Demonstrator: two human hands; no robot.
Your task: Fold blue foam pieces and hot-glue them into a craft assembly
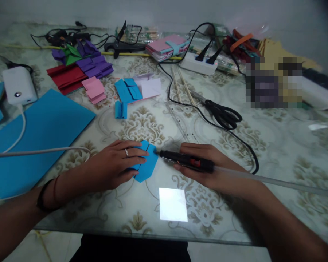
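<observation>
A folded piece of blue paper (146,169) with clipped corners and a dark slit lies on the patterned tabletop. My left hand (120,160) rests flat over its left half, fingers stretched out and holding it down. In my right hand (199,160) is a black hot glue gun (186,160), gripped with the fingers closed round it. Its nozzle touches or nearly touches the paper's right edge; I cannot tell which. A long translucent glue stick (276,180) sticks out of the gun's back and runs to the right.
A large blue sheet (46,134) lies at left beside a white power bank (19,85) with a cable. Folded blue paper (128,90), black scissors (221,112), wooden sticks (186,87) and a power strip (198,64) lie beyond. A black cord (207,122) loops past my right hand.
</observation>
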